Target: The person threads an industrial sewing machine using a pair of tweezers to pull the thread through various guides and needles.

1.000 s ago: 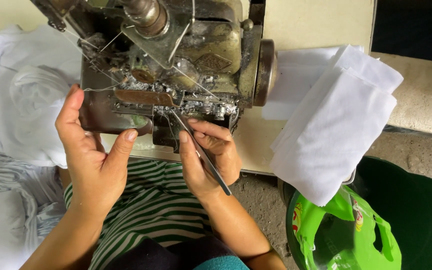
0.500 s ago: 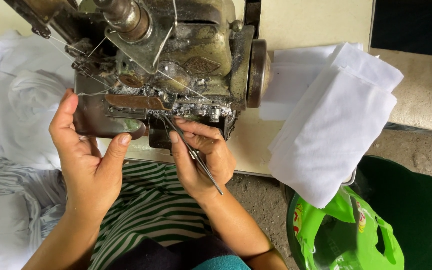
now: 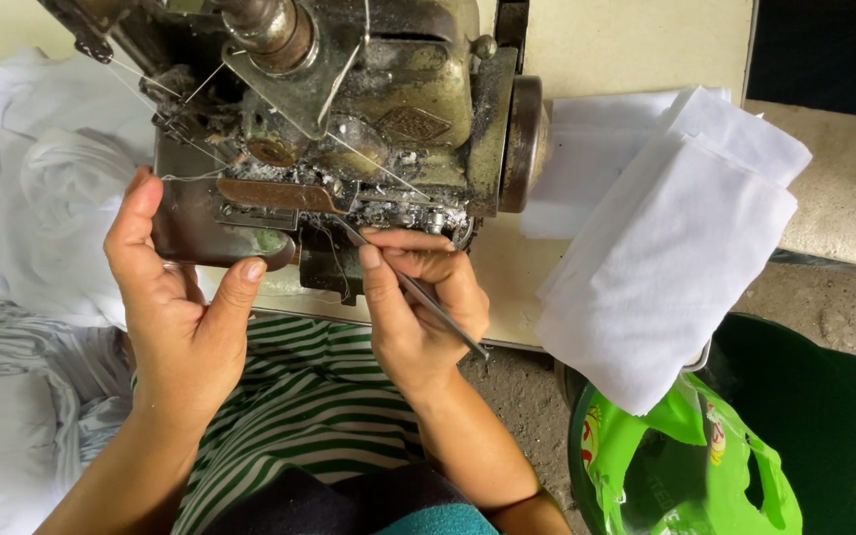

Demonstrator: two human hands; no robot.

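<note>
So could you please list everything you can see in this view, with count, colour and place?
sewing machine: one, grimy grey metal, top centre on the table.
table: one, cream, top.
tweezers: one, grey metal, in the right hand.
threads: several, pale, across the machine.
folded cloth pieces: a stack, white, right of the machine.
loose cloth: a heap, white, left.
plastic bag: one, green, bottom right.
striped garment: one, green and white, on the lap.
left hand: at the machine's left front.
right hand: under the machine's front.
</note>
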